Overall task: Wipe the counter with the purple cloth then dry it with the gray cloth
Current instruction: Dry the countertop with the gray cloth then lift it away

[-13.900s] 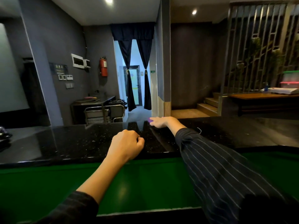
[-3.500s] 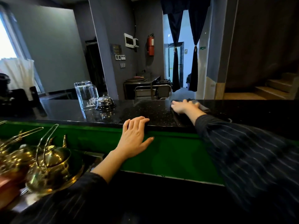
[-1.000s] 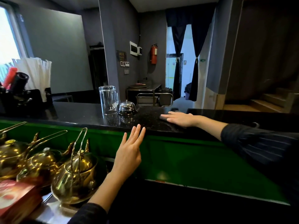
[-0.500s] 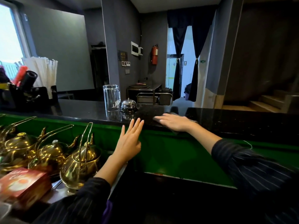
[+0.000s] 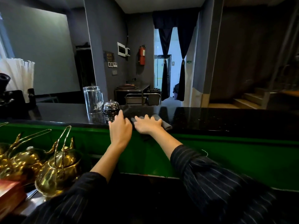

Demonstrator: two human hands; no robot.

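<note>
Gray cloth [image 5: 163, 122] lies on black table [image 5: 226, 120] near front edge, right hand [image 5: 148, 126] flat on top, fingers spread. Left hand [image 5: 119, 128] beside, fingers loose, empty. Cloth looks soft, light, limp; best pressed flat under palm, bunches easily.

Dark pinstriped sleeves [image 5: 218, 180], pushed up

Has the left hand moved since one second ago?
Yes. The left hand went up onto the counter edge, nearer the bell.
</note>
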